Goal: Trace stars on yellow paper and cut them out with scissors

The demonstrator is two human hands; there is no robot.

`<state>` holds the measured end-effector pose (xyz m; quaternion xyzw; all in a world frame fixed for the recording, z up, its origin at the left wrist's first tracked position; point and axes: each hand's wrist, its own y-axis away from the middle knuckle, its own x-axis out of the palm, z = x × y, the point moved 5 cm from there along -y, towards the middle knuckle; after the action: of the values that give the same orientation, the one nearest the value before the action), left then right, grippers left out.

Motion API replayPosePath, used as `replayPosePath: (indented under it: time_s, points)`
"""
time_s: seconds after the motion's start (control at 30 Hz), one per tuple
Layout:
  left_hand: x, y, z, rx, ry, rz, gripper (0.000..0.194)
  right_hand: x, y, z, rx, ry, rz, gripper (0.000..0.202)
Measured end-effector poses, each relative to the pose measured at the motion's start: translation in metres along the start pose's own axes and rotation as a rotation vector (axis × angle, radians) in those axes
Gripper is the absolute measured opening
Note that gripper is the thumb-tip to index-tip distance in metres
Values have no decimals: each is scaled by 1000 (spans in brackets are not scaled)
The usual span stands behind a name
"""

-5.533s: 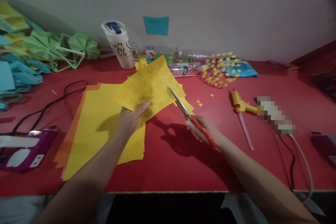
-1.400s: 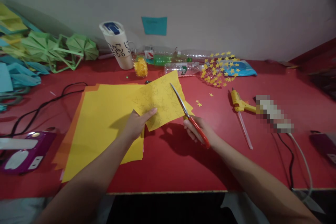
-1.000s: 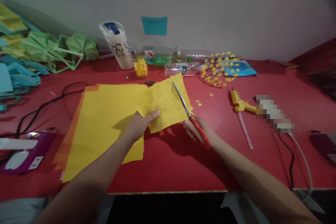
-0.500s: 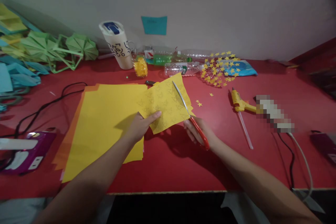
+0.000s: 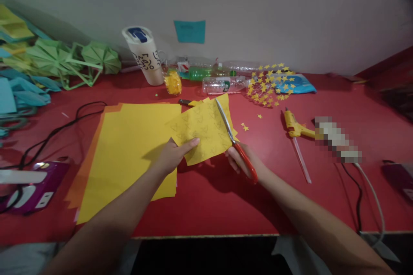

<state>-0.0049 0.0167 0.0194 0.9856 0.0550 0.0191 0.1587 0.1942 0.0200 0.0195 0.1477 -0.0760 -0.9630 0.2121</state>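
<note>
My left hand pinches the lower left corner of a piece of yellow paper, thumb on top. Rows of star outlines are drawn in dark line on the paper, which is lifted above the table. In my right hand is a pair of scissors with red handles, its blades lying along the right part of the paper and pointing away from me. Under the left wrist rests a stack of yellow sheets with orange ones beneath. Small cut yellow stars lie just right of the paper.
A yellow glue gun with a clear stick and a power strip lie to the right. Plastic bottles, a tumbler and a star-covered clear piece line the wall. Folded green paper shapes fill the far left.
The yellow paper has tilted slightly, its upper right corner shifting right. The scissor blades have moved a little to the right with it. Both hands keep their hold.
</note>
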Motion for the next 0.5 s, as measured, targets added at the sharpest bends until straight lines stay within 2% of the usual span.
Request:
replayPosePath:
  time_s: [0.3,0.5]
  points:
    - [0,1,-2,-31,-71,42,52,-2,0,-2,-10,-8,-1,46]
    - [1,0,-2,-2,-65,30,51,-2,1,-1,17,-4,-27,45]
